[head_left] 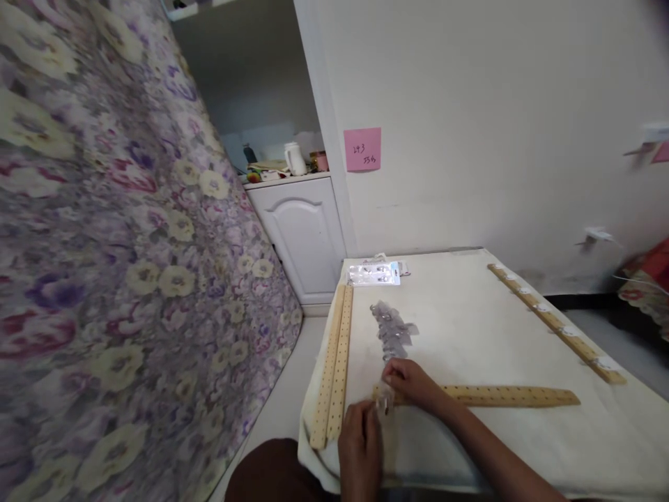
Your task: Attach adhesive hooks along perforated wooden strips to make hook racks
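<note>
My left hand (360, 446) and my right hand (412, 383) meet near the front left of a table covered in white cloth (470, 328). Both pinch a small clear plastic packet (385, 402) held at the left end of a perforated wooden strip (502, 396) lying across the table. Just beyond my right hand a row of several similar clear packets (393, 328) lies on the cloth. The fingers of both hands are closed.
Two wooden strips (334, 366) lie side by side along the table's left edge, another (554, 321) with white tags along the right. A clear blister pack (374, 273) sits at the far left corner. A floral curtain (120, 244), white cabinet (303, 230) and pink note (362, 148) stand beyond.
</note>
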### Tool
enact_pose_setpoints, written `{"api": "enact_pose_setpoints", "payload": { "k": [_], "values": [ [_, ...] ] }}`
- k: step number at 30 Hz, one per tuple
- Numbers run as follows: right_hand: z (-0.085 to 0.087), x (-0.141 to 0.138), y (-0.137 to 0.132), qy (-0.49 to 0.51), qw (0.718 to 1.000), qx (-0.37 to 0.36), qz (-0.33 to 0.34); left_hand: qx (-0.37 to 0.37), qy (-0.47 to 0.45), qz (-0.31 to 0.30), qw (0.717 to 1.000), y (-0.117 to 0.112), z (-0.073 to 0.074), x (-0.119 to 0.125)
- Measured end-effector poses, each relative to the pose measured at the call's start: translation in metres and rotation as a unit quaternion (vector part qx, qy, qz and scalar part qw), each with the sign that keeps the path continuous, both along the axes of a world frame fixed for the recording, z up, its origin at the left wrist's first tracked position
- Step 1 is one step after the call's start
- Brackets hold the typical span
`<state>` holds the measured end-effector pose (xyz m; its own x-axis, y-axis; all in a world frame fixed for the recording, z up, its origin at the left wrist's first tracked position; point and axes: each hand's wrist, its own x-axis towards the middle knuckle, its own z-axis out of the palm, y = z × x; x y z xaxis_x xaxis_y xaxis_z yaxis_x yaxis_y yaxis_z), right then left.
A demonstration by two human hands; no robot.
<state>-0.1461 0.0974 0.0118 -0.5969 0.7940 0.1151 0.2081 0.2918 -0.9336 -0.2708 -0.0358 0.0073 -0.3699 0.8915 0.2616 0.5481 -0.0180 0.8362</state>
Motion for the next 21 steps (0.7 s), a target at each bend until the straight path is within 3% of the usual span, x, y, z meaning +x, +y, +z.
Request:
{"api": "enact_pose_setpoints", "payload": {
  "k": [5, 21],
  "values": [
    [-0.006, -0.008, 0.013, -0.017, 0.999, 0.005, 0.049, 0.003, 0.068, 0.043, 0.997, 0.003, -0.01, 0.002],
    [-0.016, -0.012, 0.017, -0.119, 0.991, 0.06, -0.018, -0.042, 0.111, 0.054, 0.991, 0.015, -0.019, 0.0]
  ]
}}
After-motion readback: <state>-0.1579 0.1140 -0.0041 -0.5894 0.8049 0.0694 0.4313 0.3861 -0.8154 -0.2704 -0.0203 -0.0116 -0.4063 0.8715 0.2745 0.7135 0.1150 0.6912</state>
